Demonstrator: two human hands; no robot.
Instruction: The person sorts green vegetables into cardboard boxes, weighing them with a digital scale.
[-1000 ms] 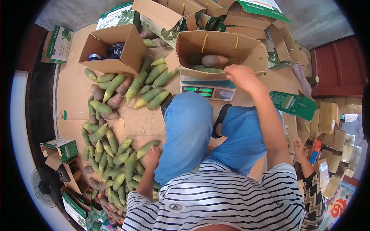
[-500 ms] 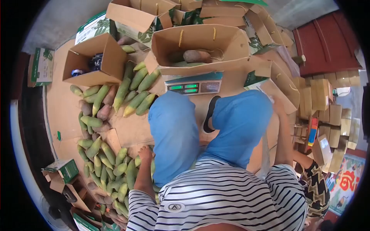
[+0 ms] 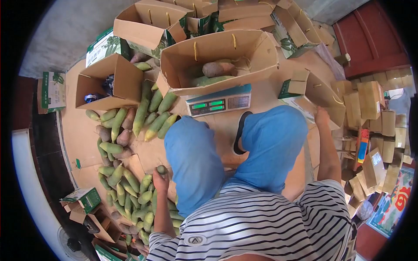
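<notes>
My left hand (image 3: 161,183) is closed around a green radish (image 3: 161,169), lifted just above a pile of green radishes (image 3: 130,191) beside my left knee. My right hand (image 3: 321,116) grips the near edge of an open cardboard box (image 3: 327,98) standing to the right. In front of my knees is a digital scale (image 3: 219,101) with lit green displays. On the scale rests a larger open carton (image 3: 261,56) with yellow cord handles. Inside it lie a reddish-brown root (image 3: 216,69) and some green radishes (image 3: 214,80).
A tilted cardboard box (image 3: 126,80) holding dark items stands at the left. Several open cartons (image 3: 143,24) line the back. Reddish roots (image 3: 123,137) lie among radishes on the cardboard floor covering. Stacked brown boxes (image 3: 370,100) and a red door (image 3: 370,39) are at the right.
My left hand has risen from the pile with a green radish in it. My right hand now shows at the right-hand box's edge. The view has shifted slightly.
</notes>
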